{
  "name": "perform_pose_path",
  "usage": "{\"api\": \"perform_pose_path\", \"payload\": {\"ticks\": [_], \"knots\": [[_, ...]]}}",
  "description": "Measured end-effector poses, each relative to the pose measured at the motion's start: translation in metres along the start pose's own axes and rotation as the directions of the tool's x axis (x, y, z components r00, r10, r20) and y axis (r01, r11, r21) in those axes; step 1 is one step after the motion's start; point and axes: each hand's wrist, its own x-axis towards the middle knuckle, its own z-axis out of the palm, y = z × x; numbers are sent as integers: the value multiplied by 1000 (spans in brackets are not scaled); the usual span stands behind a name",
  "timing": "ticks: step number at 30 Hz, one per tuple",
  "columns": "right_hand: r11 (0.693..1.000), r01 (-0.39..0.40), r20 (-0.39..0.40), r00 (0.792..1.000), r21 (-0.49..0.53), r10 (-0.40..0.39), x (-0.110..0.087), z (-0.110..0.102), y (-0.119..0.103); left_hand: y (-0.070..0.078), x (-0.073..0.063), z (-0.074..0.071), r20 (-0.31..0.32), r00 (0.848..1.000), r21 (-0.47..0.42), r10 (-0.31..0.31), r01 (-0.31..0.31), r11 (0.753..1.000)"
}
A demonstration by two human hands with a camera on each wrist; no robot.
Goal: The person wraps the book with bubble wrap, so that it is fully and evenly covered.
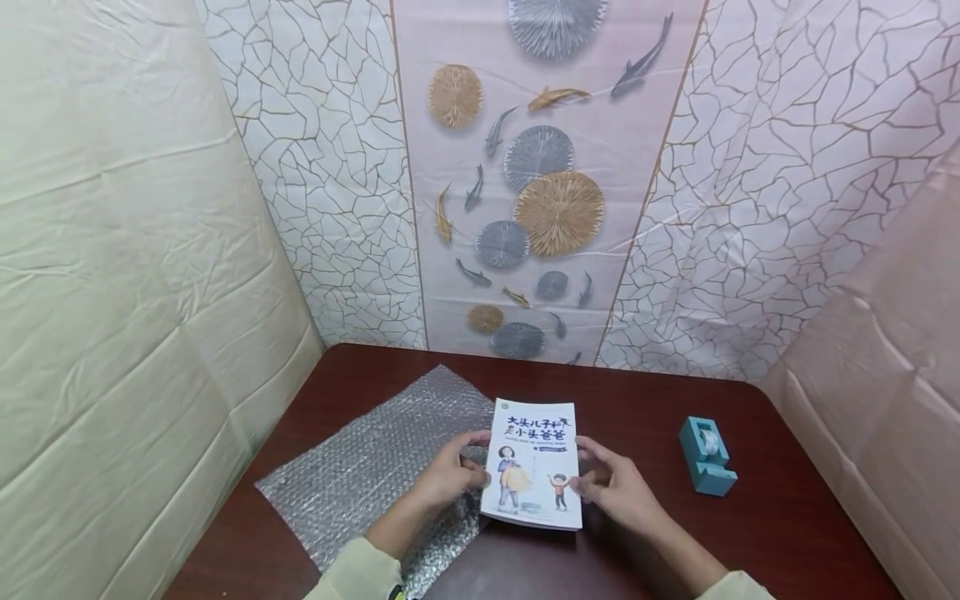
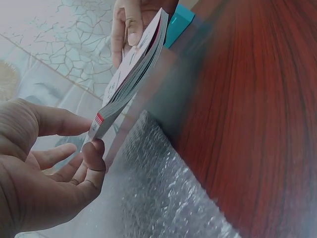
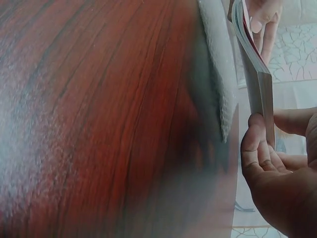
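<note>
A white paperback book (image 1: 531, 467) with cartoon figures and dark blue lettering on its cover is held up between both hands, cover facing the head camera. My left hand (image 1: 452, 468) grips its left side, thumb on one face and fingers on the other, at the spine in the left wrist view. The opposite long edge is pinched by my right hand (image 1: 617, 483). The pages fan slightly apart at the near end (image 2: 141, 69). Beneath and left of the book, a sheet of bubble wrap (image 1: 375, 458) lies on the table.
On the right of the dark red wooden table (image 1: 637, 400) stands a teal tape dispenser (image 1: 707, 457) with a roll of clear tape. Patterned cloth (image 1: 517, 167) hangs behind the table, and beige padded walls (image 1: 150, 292) flank it.
</note>
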Motion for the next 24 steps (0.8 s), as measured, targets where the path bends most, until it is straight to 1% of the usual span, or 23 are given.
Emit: {"api": "perform_pose_path", "payload": {"ticks": [2,7,14,20,24], "knots": [[1000,8,4,1000,-4,-8,0,2,0,1,-1,-2,-8,1000,24,0,1,1000],[999,28,5,1000,-18,-28,3,5,1,1,-1,-8,-19,1000,44,-10,11,999],[995,94,45,995,-30,-93,6,8,1,2,-3,-14,-37,998,53,-41,43,998],[992,123,77,990,-31,-121,6,11,0,2,-6,-18,-48,998,47,-51,53,997],[989,149,99,984,-24,-146,6,15,-1,1,-8,-21,-67,995,62,-70,74,995]]}}
